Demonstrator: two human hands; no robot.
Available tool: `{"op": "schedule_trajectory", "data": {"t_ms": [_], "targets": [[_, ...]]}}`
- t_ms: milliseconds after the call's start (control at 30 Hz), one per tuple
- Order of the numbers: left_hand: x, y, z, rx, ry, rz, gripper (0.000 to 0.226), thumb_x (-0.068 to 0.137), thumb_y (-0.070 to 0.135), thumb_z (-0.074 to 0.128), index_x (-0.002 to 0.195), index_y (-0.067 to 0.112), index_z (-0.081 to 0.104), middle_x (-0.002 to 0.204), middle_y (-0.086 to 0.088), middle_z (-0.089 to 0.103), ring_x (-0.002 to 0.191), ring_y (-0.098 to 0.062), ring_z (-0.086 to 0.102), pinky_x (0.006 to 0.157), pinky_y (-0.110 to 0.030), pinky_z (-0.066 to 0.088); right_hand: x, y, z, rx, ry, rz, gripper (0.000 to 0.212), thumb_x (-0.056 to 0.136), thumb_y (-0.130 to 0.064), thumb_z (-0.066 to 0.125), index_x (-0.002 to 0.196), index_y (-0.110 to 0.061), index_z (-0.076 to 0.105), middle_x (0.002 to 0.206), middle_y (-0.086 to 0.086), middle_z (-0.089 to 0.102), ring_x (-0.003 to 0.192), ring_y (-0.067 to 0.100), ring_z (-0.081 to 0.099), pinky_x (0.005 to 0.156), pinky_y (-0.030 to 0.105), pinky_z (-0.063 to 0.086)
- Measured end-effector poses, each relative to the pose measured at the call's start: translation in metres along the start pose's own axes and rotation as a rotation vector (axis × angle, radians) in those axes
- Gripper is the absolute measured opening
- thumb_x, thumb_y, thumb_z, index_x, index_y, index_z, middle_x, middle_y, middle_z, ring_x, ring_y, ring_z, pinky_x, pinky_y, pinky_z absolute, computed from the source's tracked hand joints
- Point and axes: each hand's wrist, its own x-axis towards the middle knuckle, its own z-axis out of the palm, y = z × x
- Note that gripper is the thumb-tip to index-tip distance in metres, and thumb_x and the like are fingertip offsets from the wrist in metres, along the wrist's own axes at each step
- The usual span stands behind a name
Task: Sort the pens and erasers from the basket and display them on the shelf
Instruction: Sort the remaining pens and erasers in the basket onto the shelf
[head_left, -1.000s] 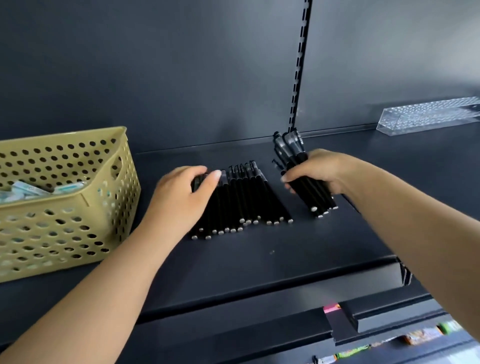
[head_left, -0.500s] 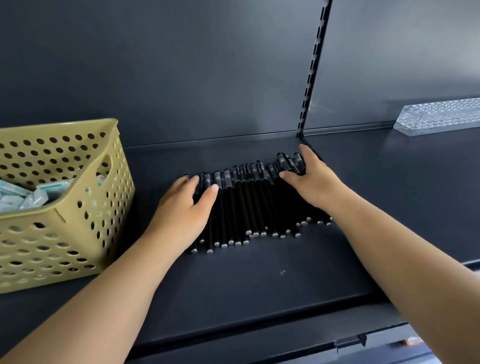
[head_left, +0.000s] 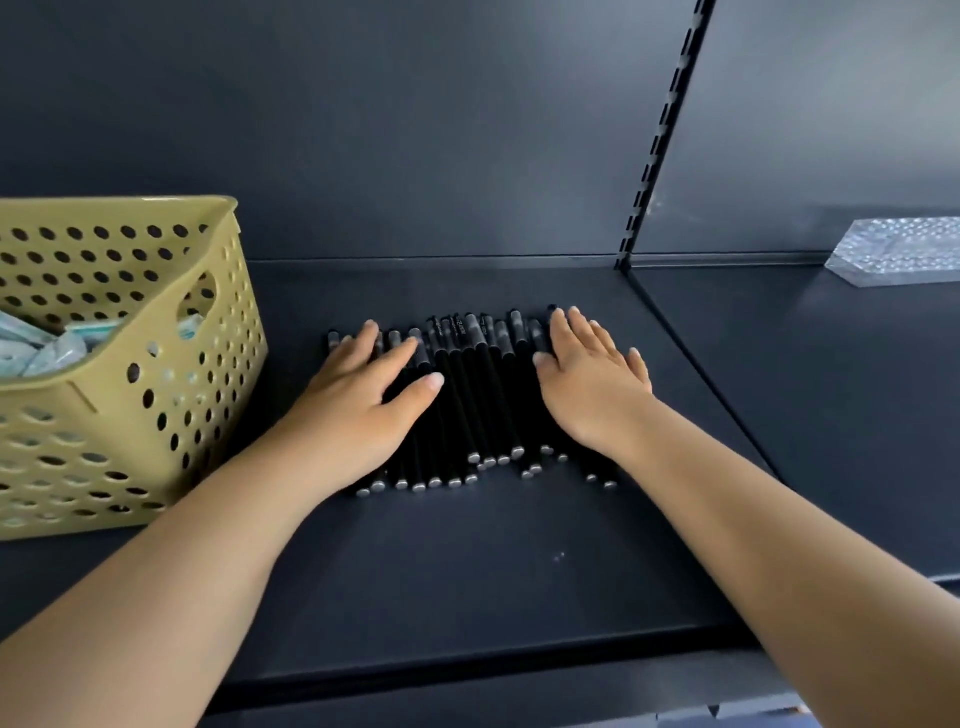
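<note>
Black pens (head_left: 475, 400) lie in a row side by side on dark shelf (head_left: 467, 582), approx mid-shelf, tips w/ grey ends toward viewer. L hand (head_left: 363, 400) flat on left part of row, fingers straight & spread, gripping nothing. R hand (head_left: 592, 384) flat on right part, fingers straight, also holding nothing. Perforated yellow basket (head_left: 156, 395) just left of pens, pale packets (head_left: 47, 345) inside. Clear box (head_left: 898, 252) far right, well apart.
</note>
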Motion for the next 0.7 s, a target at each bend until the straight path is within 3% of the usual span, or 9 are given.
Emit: {"op": "schedule_trajectory", "data": {"t_ms": [167,367,467,533,600,667,700], "targets": [[0.006,-0.004,-0.001,-0.007,0.057,0.021,0.052,0.093,0.047,0.037,0.143,0.034,0.026,0.156,0.010,0.006,0.142,-0.007,0.000,0.114,-0.030,0.004,0.001,0.004,-0.002,0.143,0.032,0.001,0.052,0.099,-0.030,0.022,0.147,-0.027,0.001,0.156,-0.005,-0.004,0.143,0.012,-0.006,0.113,0.039,-0.005],[0.003,-0.004,-0.002,-0.124,0.212,0.047,0.041,0.096,0.034,0.040,0.137,0.025,0.043,0.152,0.003,0.025,0.141,-0.008,0.015,0.111,-0.022,0.010,0.001,-0.004,-0.001,0.070,0.028,-0.043,0.051,0.099,-0.036,0.021,0.147,-0.025,0.009,0.156,-0.004,-0.004,0.143,0.013,-0.007,0.113,0.043,-0.007],[-0.022,0.010,-0.014,-0.126,0.263,0.127,0.039,0.097,0.033,0.038,0.133,0.025,0.048,0.146,0.010,0.034,0.137,-0.003,0.023,0.105,-0.013,0.014,-0.011,-0.009,-0.012,0.097,0.111,-0.118,0.050,0.098,-0.036,0.025,0.147,-0.025,0.014,0.156,-0.004,-0.001,0.143,0.012,-0.003,0.113,0.039,-0.005],[-0.047,0.018,-0.028,-0.152,0.285,0.221,0.035,0.094,0.036,0.041,0.125,0.028,0.056,0.127,0.021,0.050,0.125,0.006,0.039,0.098,-0.007,0.025,-0.024,-0.021,-0.025,0.222,0.148,-0.210,0.045,0.098,-0.032,0.032,0.143,-0.023,0.029,0.154,-0.004,0.015,0.140,0.010,0.013,0.112,0.028,0.008],[-0.073,0.023,-0.047,-0.201,0.327,0.305,0.030,0.091,0.039,0.045,0.107,0.027,0.066,0.097,0.021,0.066,0.096,0.015,0.055,0.079,-0.002,0.038,-0.039,-0.043,-0.036,0.443,0.092,-0.268,0.036,0.097,-0.031,0.039,0.130,-0.024,0.048,0.138,-0.008,0.043,0.121,0.004,0.036,0.098,0.018,0.024],[-0.095,0.020,-0.072,-0.164,0.429,0.390,0.039,0.088,0.048,0.046,0.090,0.018,0.071,0.077,0.002,0.070,0.071,0.004,0.060,0.065,-0.012,0.045,-0.054,-0.073,-0.039,0.587,-0.012,-0.345,0.024,0.095,-0.032,0.042,0.112,-0.030,0.059,0.112,-0.018,0.055,0.108,0.002,0.045,0.097,0.019,0.030],[-0.104,0.014,-0.085,-0.102,0.491,0.420,0.046,0.084,0.051,0.043,0.085,0.014,0.070,0.074,-0.003,0.069,0.069,-0.005,0.061,0.065,-0.020,0.047,-0.059,-0.090,-0.037,0.648,-0.056,-0.377,0.017,0.094,-0.033,0.044,0.100,-0.034,0.059,0.105,-0.021,0.056,0.109,0.003,0.049,0.101,0.024,0.034]]}}
